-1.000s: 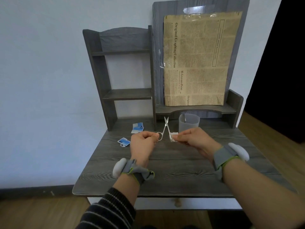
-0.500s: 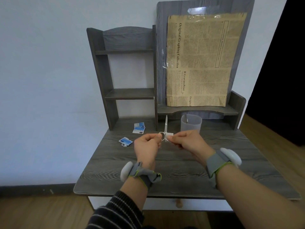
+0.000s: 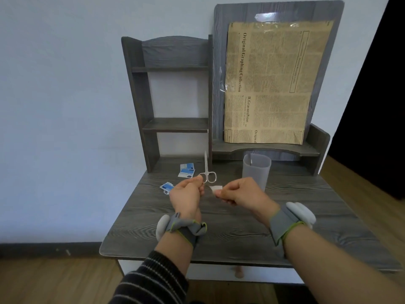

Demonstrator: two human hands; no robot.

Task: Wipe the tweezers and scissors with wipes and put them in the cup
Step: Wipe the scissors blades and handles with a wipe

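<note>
Head view: left hand (image 3: 186, 195) pinches scissors (image 3: 206, 170) (one ring half-hidden), right hand (image 3: 241, 193) pinches wipe (image 3: 215, 188).

I see small silver scissors (image 3: 205, 165) upright at frame centre, blades closed, tips up, one ring pinched by the left hand (image 3: 186, 195). The white wipe (image 3: 215, 188), in the right hand (image 3: 243, 194), sits just lower right, apart. The translucent cup (image 3: 256, 172) stands upright right of centre.

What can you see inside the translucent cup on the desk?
Inside the cup, one thin pale sliver stands near the left wall. It may be the tweezers, but it is too blurred to confirm. The frosted wall and the right hand hide the cup's bottom.
</note>
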